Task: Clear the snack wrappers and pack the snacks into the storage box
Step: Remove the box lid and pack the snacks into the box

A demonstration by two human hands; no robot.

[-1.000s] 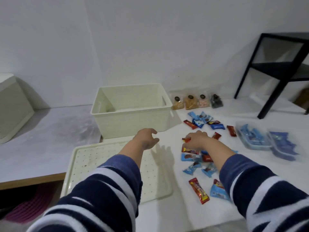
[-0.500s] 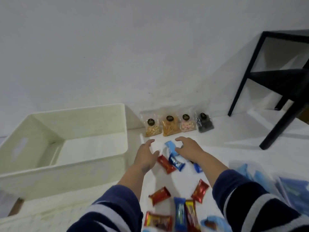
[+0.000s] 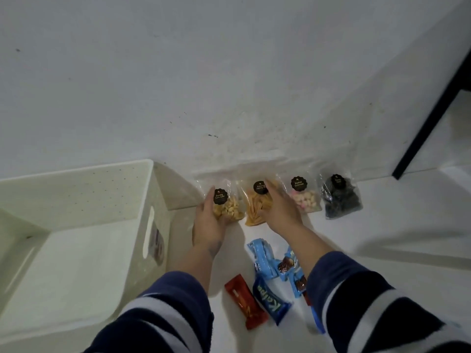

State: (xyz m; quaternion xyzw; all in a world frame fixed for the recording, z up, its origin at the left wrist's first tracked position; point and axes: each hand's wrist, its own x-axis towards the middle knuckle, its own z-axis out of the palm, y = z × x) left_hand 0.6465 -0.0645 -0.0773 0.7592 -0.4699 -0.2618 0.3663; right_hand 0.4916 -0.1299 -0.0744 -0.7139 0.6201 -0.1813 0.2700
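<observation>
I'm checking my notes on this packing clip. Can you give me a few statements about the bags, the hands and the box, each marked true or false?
1. Four clear bags stand in a row against the wall. True.
2. The left hand is on the peanut bag, the row's left end. True.
3. The right hand grips the dark bag. False: it is on the orange-stick bag; the dark bag is untouched.
4. The box holds snack bags. False: none show inside it.
5. Wrapped bars lie on the floor between the forearms. True.
</observation>
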